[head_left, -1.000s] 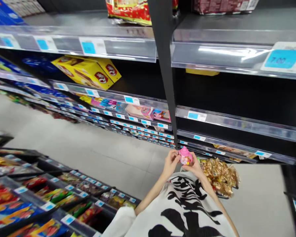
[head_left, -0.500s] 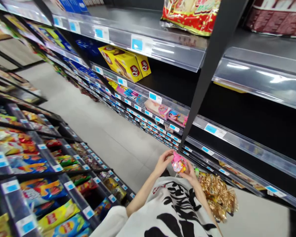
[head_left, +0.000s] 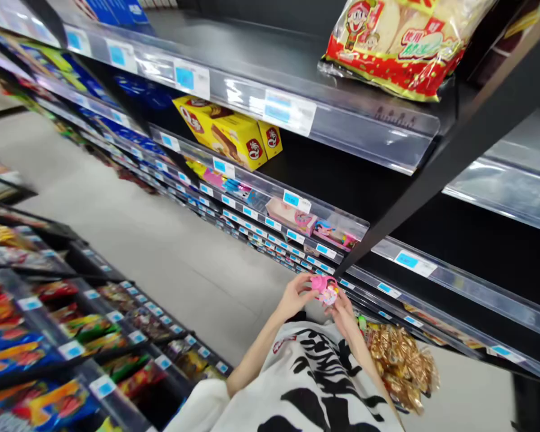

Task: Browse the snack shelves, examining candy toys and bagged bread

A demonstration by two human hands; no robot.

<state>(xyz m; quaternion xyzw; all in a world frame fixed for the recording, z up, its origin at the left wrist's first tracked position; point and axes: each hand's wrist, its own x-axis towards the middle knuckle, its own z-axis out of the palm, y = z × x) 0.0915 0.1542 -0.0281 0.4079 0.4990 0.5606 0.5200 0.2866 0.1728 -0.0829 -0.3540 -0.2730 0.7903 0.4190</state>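
Note:
Between my two hands, close in front of my body, is a small clear candy container (head_left: 327, 294) with a pink cap, a pink loop and colourful bits inside. The fingertips of my left hand (head_left: 297, 294) close on its pink cap. My right hand (head_left: 341, 307) grips the clear body from the other side. The container lies tilted, cap toward the left. Fine details of its print are too small to read.
Shelves to the right hold yellow boxes (head_left: 240, 138), pink boxes (head_left: 291, 215) and a red rice-cracker bag (head_left: 391, 45). A pile of gold-wrapped packs (head_left: 400, 363) is beside me at the lower right. Snack bags (head_left: 40, 351) fill slanted racks at left; a grey aisle floor (head_left: 162, 246) runs between.
The container has turned in my hands; its pink cap now points left instead of up, and the loop shows. My view has shifted, so the shelves appear larger and the left racks lower.

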